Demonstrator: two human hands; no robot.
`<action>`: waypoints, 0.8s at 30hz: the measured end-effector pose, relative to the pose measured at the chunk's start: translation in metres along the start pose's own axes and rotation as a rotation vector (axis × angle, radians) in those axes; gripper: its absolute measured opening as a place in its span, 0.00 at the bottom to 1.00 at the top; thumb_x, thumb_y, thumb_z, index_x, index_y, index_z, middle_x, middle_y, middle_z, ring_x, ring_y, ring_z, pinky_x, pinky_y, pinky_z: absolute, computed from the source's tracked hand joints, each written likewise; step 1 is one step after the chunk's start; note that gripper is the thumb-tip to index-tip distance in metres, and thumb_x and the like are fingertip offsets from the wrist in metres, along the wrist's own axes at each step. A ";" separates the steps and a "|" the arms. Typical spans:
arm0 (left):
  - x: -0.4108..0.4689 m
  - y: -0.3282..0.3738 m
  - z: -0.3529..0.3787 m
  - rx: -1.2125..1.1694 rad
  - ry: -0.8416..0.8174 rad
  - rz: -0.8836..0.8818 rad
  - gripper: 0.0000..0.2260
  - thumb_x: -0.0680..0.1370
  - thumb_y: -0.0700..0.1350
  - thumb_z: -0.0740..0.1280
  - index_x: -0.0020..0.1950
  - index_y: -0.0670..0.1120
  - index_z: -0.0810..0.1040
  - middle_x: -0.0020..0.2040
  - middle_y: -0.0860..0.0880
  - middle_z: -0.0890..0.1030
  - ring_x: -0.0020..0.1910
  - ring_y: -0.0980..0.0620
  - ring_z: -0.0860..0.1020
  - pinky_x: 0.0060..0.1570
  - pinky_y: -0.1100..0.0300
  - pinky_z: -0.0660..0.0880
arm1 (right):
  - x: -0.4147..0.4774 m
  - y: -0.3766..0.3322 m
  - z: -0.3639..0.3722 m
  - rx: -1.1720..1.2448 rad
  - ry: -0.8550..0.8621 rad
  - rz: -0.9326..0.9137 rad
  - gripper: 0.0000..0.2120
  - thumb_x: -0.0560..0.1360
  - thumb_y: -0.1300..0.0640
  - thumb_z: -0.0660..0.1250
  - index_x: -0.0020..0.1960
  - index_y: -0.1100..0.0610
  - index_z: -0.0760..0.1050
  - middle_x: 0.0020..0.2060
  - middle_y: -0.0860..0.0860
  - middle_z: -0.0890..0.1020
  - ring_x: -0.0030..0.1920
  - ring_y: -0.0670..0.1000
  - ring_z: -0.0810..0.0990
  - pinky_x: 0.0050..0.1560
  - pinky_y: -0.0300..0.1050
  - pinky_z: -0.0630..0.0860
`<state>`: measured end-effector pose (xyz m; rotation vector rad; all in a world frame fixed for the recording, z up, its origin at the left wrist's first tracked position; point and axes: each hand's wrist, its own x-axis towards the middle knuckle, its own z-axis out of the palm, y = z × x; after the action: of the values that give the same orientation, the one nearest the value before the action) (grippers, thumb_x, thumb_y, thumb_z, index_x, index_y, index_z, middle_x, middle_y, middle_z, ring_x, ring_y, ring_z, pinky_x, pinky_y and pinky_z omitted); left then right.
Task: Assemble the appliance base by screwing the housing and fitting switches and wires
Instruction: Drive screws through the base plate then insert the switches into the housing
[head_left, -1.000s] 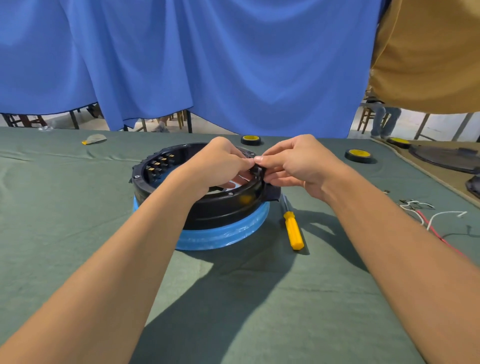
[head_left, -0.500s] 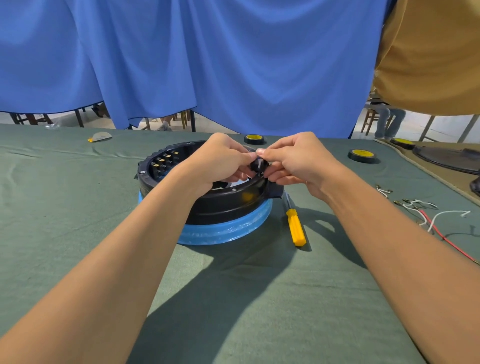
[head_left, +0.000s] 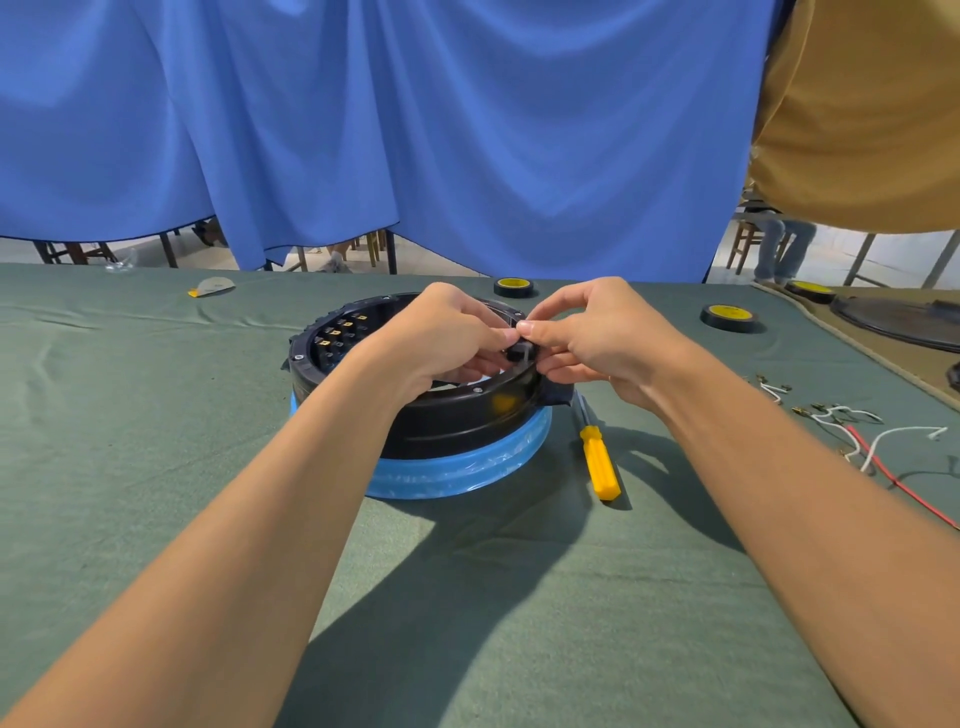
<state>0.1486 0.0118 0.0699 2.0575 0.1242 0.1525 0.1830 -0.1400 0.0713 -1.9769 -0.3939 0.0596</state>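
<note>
A round black appliance base (head_left: 457, 415) with a blue film-wrapped lower ring (head_left: 467, 473) stands on the green cloth. Brass switch terminals (head_left: 343, 332) line its inner left wall. My left hand (head_left: 441, 338) and my right hand (head_left: 597, 343) meet above the right rim. Together their fingertips pinch a small black part (head_left: 517, 352) with a pale wire end at it. Most of that part is hidden by my fingers. A yellow-handled screwdriver (head_left: 597, 460) lies just right of the base.
Loose white and red wires (head_left: 862, 441) with brass terminals lie at the right. Two black-and-yellow tape rolls (head_left: 730, 317) sit at the table's back, and a dark round cover (head_left: 904, 325) at far right. A blue curtain hangs behind.
Both hands stay at the right rim of the base, the fingertips shifting slightly around the small black part, which now shows more between them.
</note>
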 end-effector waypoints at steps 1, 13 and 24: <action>0.000 0.000 -0.001 -0.010 -0.007 -0.008 0.02 0.77 0.44 0.71 0.45 0.49 0.83 0.35 0.52 0.85 0.37 0.55 0.84 0.43 0.61 0.82 | 0.000 0.001 0.000 -0.003 0.000 0.000 0.03 0.74 0.56 0.73 0.44 0.53 0.80 0.37 0.52 0.84 0.33 0.46 0.83 0.33 0.37 0.80; 0.000 0.002 0.004 -0.020 0.009 -0.079 0.06 0.77 0.44 0.72 0.48 0.42 0.84 0.37 0.47 0.85 0.38 0.51 0.82 0.40 0.61 0.80 | 0.005 0.007 0.004 0.012 0.124 0.074 0.07 0.73 0.56 0.74 0.47 0.59 0.83 0.36 0.56 0.85 0.34 0.51 0.85 0.33 0.41 0.81; -0.002 0.003 0.005 0.158 -0.005 -0.066 0.09 0.78 0.47 0.69 0.54 0.44 0.84 0.41 0.48 0.82 0.38 0.54 0.77 0.32 0.67 0.74 | 0.001 0.010 0.002 0.124 0.034 0.212 0.10 0.71 0.57 0.75 0.45 0.56 0.74 0.37 0.51 0.79 0.34 0.48 0.79 0.33 0.41 0.75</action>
<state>0.1475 0.0062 0.0701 2.2084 0.2067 0.0993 0.1864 -0.1415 0.0615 -1.8883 -0.1537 0.1808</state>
